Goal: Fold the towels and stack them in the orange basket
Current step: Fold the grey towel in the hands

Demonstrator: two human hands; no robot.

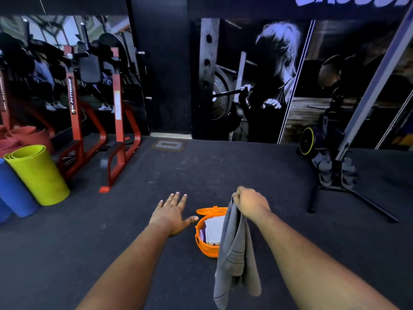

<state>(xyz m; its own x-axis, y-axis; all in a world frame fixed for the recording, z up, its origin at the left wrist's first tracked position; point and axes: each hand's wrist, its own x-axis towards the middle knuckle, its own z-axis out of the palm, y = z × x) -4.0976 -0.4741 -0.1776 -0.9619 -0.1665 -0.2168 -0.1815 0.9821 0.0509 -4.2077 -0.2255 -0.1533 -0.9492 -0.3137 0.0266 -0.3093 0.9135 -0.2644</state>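
My right hand [250,203] grips the top edge of a grey towel [234,253], which hangs down in loose folds in front of the orange basket [204,245]. The basket stands on the dark floor below my hands, partly hidden by the hanging towel. Inside it lie pale folded towels [213,229], white and light purple. My left hand [172,214] hovers to the left of the basket with its fingers spread flat and straight, holding nothing.
Rolled yellow-green [38,173] and blue [15,189] mats stand at the left. A red gym frame [116,121] rises behind them. A black stand with legs [348,191] sits at the right. The dark rubber floor [201,171] stretches ahead to a mural wall.
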